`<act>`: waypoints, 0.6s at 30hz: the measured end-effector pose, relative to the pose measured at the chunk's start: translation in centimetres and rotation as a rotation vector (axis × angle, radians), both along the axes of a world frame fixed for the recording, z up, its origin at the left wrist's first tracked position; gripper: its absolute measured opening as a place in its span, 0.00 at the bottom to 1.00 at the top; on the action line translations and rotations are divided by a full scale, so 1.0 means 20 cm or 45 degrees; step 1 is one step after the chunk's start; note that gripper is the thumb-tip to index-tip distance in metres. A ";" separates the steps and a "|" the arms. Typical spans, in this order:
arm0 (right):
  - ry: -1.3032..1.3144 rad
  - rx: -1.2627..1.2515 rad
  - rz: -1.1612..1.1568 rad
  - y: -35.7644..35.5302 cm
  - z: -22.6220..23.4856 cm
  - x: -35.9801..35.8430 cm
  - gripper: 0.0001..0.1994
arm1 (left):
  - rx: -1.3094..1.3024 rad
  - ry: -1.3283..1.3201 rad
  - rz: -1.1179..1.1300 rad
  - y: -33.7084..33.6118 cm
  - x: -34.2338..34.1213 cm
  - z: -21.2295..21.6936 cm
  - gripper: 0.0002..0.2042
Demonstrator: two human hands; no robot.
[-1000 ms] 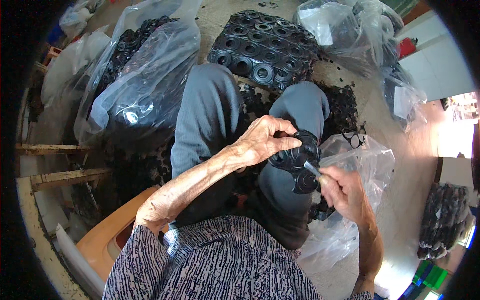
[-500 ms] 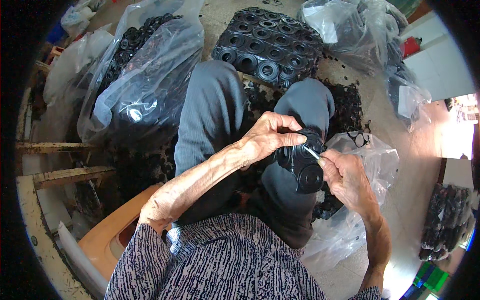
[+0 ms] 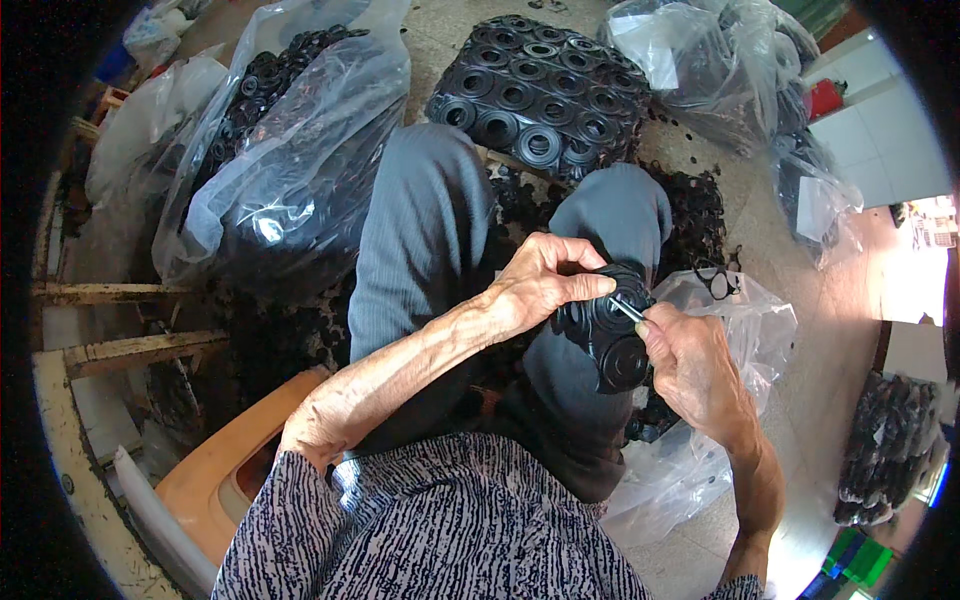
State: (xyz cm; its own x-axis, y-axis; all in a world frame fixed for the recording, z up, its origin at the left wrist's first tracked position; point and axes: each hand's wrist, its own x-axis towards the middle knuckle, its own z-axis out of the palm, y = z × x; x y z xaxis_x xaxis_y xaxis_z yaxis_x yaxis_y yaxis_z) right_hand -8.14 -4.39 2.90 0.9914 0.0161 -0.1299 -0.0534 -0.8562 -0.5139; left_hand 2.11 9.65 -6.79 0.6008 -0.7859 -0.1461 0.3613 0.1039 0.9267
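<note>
"Looking down at our hands, where do we find the black ringed piece (image 3: 620, 362)?"

"We have it over our right thigh (image 3: 565, 390), between our left hand (image 3: 548, 282) and our right hand (image 3: 695, 365). From the left grip it lies to the right and downward; from the right grip it lies just to the left."

"How does its long axis run for us?"

"Up and down our view, roughly along the leg, with a round, ringed disc facing us at its lower end. The slim metal tool (image 3: 629, 311) slants across it, from the right grip up and leftward, so its tip points in just below our left thumb."

"Then which hand is nearer?"

"The left: it is on the piece itself, at the upper end. Our right reaches it through the tool; whether those fingers touch the piece too, we can't tell."

"And how far open are we?"

"Hardly at all on the left: thumb and forefinger pinch the piece's upper edge, while what the other fingers do behind it is hidden from us. On the right, the grip is curled closed around the tool's rear end, leaving only the bright front part in view."
</note>
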 end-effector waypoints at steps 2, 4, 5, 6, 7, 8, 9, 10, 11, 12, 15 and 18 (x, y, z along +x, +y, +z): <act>0.118 0.035 -0.055 -0.01 0.00 0.01 0.03 | -0.021 0.070 -0.005 0.00 0.00 0.00 0.05; 0.059 0.043 -0.027 -0.01 0.00 0.01 0.03 | -0.010 0.071 0.018 -0.01 0.00 -0.01 0.05; 0.043 0.052 -0.038 -0.01 -0.01 0.00 0.03 | -0.008 0.070 0.042 -0.01 0.00 -0.01 0.05; 0.035 0.047 -0.025 -0.01 -0.01 0.00 0.03 | -0.004 0.071 0.042 -0.01 0.00 -0.01 0.05; 0.017 0.049 -0.018 -0.01 -0.02 -0.01 0.03 | -0.003 0.062 0.030 -0.01 0.00 -0.02 0.05; -0.014 0.055 -0.028 -0.01 -0.03 -0.01 0.02 | -0.003 0.050 0.027 -0.01 0.00 -0.02 0.04; -0.002 0.053 -0.012 -0.01 -0.03 -0.01 0.02 | 0.000 0.053 0.017 -0.01 0.00 -0.02 0.04; -0.017 0.045 0.006 -0.02 -0.04 0.00 0.02 | -0.002 0.049 0.029 -0.01 0.00 -0.02 0.04; -0.031 0.036 0.025 -0.03 -0.04 0.00 0.02 | -0.028 0.045 0.035 -0.01 0.00 -0.02 0.04; -0.031 0.038 0.025 -0.03 -0.04 0.01 0.02 | -0.001 0.047 0.042 -0.01 0.00 -0.02 0.04; -0.065 0.018 0.195 0.00 -0.01 -0.01 0.04 | 0.013 0.015 0.042 -0.03 -0.01 -0.01 0.03; -0.052 0.172 0.967 0.09 0.02 -0.10 0.10 | 0.189 -0.248 0.173 -0.08 -0.01 0.01 0.03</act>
State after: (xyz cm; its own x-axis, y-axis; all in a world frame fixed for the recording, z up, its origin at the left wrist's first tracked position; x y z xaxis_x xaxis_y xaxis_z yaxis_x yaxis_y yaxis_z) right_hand -10.13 -2.63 3.28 0.7060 0.7069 -0.0417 0.5451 -0.5802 -0.6052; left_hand 1.90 8.04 -6.54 0.7275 -0.6747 -0.1248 0.1666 -0.0028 0.9860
